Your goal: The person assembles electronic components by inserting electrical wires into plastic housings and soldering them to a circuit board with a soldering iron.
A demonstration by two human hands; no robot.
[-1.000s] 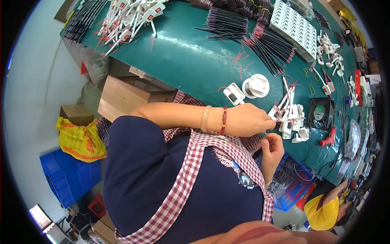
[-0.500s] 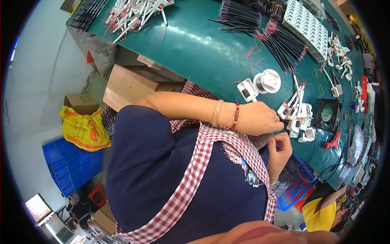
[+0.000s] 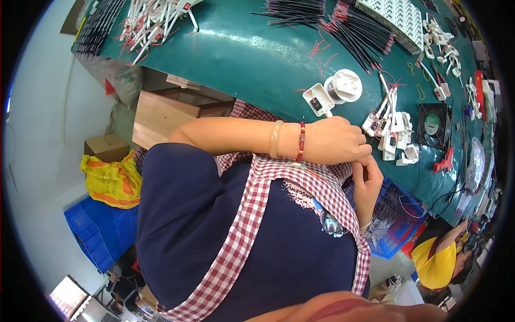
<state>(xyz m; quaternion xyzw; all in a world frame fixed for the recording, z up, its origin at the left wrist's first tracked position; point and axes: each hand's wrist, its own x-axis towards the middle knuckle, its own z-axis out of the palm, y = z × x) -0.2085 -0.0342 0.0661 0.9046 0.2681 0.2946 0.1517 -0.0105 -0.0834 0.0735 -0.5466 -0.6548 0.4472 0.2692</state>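
Green surface (image 3: pixel 241 70) likely keeps white parts (image 3: pixel 398 122) handy; left hand (image 3: pixel 337 140) and right hand (image 3: pixel 369 182) curl mostly closed; can't tell what's held.

Your left forearm (image 3: pixel 241 133) stretches across your front, the left hand (image 3: pixel 332 140) back-up with fingers curled; your right hand (image 3: pixel 367 185) bends its fingers close beside it.

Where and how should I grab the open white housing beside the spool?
Probably pinch the white housing across its near end, coming from the near side: it lies open side up, the spool crowds its right, and a red wire trails over its far left edge.
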